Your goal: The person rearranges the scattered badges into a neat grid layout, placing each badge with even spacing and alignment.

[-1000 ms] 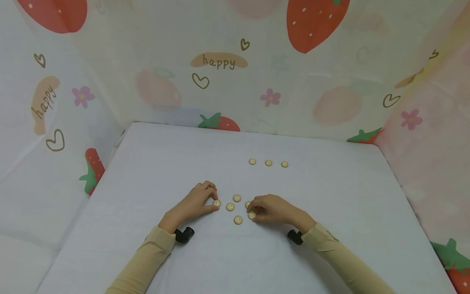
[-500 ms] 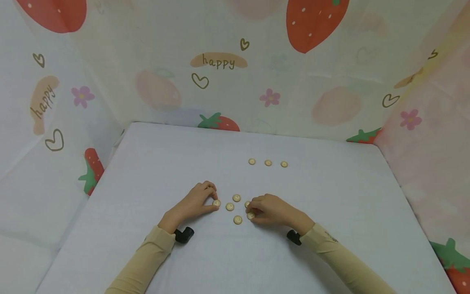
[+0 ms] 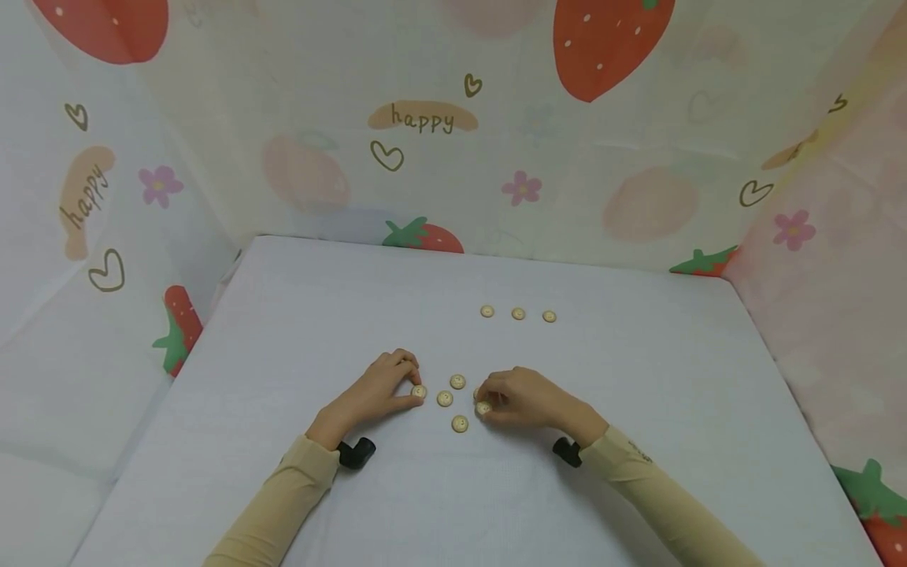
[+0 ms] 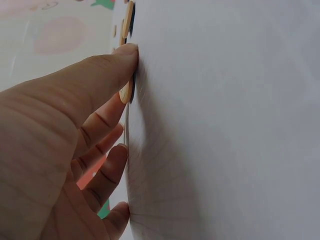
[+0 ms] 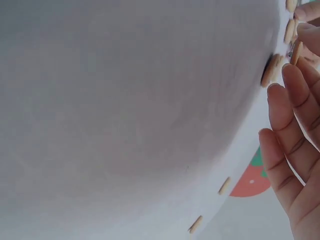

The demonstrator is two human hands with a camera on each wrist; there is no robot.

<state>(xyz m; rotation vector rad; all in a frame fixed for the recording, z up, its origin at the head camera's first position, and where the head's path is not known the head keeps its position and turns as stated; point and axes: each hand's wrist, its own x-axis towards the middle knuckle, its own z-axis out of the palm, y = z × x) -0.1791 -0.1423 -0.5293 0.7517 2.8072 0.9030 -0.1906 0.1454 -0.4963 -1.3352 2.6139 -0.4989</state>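
Several small tan wooden buttons lie on a white table (image 3: pixel 298 315). My left hand (image 3: pixel 417 390) pinches one button (image 3: pixel 420 392) between thumb and forefinger; the left wrist view shows the thumb (image 4: pixel 122 55) pressed at the edge of that button (image 4: pixel 125 93), which lies flat on the cloth. My right hand (image 3: pixel 482 403) pinches another button (image 3: pixel 483 408), seen tilted between the fingertips (image 5: pixel 296 52) in the right wrist view. Three loose buttons (image 3: pixel 457 381), (image 3: pixel 444 398), (image 3: pixel 460 424) lie between the hands.
A row of three buttons (image 3: pixel 518 313) sits farther back on the table, also visible as buttons (image 5: pixel 224 185) in the right wrist view. Strawberry-print fabric walls (image 3: pixel 425 118) enclose the table on three sides. Black wrist mounts (image 3: pixel 356 453) sit under both sleeves.
My right hand has shifted slightly up and away from me, tilting its button off the table. The left hand and the loose buttons have stayed where they were.
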